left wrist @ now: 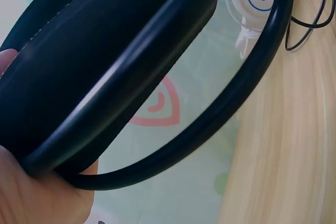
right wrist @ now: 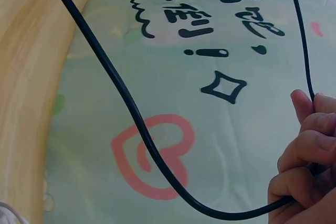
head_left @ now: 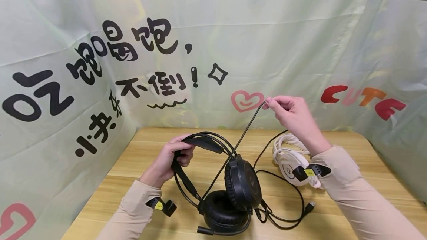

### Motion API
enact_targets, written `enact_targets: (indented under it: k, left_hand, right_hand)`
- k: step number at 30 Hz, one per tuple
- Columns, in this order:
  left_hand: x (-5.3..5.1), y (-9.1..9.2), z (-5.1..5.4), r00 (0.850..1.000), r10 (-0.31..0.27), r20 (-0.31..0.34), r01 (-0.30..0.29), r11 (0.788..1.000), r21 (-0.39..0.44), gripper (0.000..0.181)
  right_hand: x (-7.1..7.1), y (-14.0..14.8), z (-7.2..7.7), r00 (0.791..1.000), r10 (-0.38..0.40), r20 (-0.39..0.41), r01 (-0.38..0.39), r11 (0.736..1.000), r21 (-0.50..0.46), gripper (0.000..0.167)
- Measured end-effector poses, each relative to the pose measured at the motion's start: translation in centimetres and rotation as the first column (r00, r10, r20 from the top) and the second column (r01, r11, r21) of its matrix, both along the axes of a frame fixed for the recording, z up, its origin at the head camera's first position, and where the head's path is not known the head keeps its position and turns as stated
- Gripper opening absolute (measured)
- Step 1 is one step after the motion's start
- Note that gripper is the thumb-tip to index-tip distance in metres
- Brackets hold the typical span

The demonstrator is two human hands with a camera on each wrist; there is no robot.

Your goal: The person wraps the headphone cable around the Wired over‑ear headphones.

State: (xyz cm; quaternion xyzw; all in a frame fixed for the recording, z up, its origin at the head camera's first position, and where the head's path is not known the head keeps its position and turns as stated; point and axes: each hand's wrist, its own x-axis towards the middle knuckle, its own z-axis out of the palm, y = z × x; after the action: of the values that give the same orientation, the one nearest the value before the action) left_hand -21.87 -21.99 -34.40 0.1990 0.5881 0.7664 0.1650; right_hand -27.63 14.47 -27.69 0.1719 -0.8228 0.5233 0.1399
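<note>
One headset point(head_left: 245, 184) — in left hand point(head_left: 169, 157)

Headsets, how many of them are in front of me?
2. The black headset is held by its headband in the left grip; the white headset lies on the table, partly behind the right wrist camera. No others show.

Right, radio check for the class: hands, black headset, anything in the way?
Left hand gripping black headset. Right hand pinching cable, raised. Slack loops on table, possible snag; white headset nearby.
</note>
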Motion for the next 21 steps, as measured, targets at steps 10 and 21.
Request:
enact_targets:
  k: [10,21]
  left_hand:
    - [0.0,0.1,-0.1,1.000,-0.026,-0.017,0.028,0.997,0.077,0.025]
    - [-0.3,0.9,0.3,1.000,-0.001,-0.011,0.003,0.980,0.201,0.027]
  right_hand:
    - [-1.7,-1.0,-2.7,0.996,0.064,0.069,-0.063,0.998,-0.018,0.039]
    - [-2.9,-2.5,-5.9,0.990,0.074,0.118,-0.078,0.997,0.029,0.040]
